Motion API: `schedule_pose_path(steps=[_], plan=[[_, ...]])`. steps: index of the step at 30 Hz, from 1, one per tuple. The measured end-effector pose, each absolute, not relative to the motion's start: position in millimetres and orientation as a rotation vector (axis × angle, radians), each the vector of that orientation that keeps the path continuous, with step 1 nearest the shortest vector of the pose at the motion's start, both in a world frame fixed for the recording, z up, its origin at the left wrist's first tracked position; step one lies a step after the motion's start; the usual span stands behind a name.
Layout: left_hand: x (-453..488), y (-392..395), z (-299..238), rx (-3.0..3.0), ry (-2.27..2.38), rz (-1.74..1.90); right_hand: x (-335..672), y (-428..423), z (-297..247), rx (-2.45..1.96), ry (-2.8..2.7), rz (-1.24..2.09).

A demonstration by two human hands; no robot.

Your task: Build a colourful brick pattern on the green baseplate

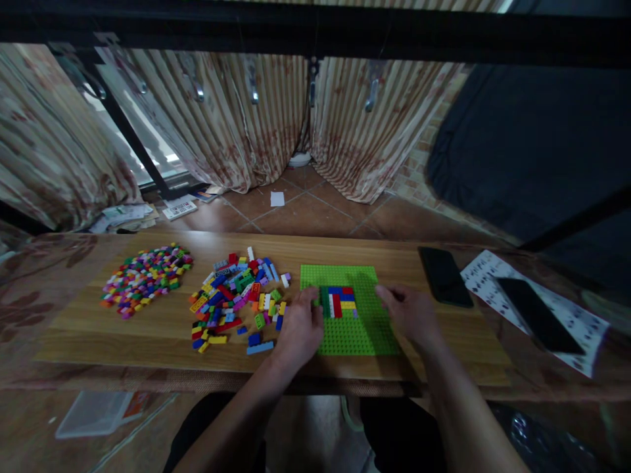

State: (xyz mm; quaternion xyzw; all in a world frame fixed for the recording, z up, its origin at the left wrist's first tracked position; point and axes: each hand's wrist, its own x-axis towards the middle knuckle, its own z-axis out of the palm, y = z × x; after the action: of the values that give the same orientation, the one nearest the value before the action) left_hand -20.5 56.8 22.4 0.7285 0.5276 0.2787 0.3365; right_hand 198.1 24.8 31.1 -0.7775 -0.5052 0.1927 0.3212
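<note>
A green studded baseplate [340, 341] lies on the wooden board in front of me. Toy bricks in blue, red, yellow, white and dark green form a flat block [348, 305] on its middle left. My left hand [300, 323] rests at the plate's left edge, fingers curled and closed beside the block's dark green side; what they grip, if anything, is hidden. Over the plate's right edge is my right hand [407, 312], thumb and fingers pinched together. Anything inside that pinch is too small to make out.
Left of the plate lies a loose pile of larger bricks [239, 289], and farther left a heap of small bricks [148, 277]. At right are a black phone [445, 276] and a second dark phone [539, 315] on a printed sheet [486, 270]. A black bar with hooks crosses above.
</note>
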Motion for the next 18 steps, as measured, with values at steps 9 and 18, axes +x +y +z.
schedule_pose_path(steps=[9, 18], plan=[[-17, 60, 19, 1.843, 1.35, 0.704, 202, 29, 26, -2.411, -1.506, 0.28], [-18, 59, 23, 1.854, 1.283, 0.715, 196, 24, 32, -2.406, -1.446, 0.136]])
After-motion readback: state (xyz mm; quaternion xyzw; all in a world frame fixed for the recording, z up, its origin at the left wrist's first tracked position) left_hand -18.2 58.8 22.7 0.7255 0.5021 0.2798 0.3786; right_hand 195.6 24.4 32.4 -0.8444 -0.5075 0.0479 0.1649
